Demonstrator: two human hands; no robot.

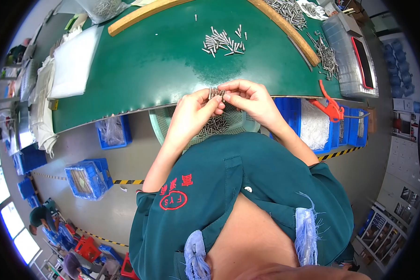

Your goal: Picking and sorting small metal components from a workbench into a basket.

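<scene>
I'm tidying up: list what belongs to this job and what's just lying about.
Likely in use:
- silvery metal pins between left hand and right hand
- pale-green plastic basket of metal pieces

Likely lying about:
- red-handled tool
- flat white sheeting
- black, red-edged rectangular slab

From my station I see the left hand (190, 112) and right hand (254, 102) pinching pins (213, 93) above a basket (157, 127).

Pins (215, 43): on desk (140, 60), beyond hands (188, 111)
Basket (157, 123): below hands, pins inside
Tool (333, 112): right, at desk edge
</scene>
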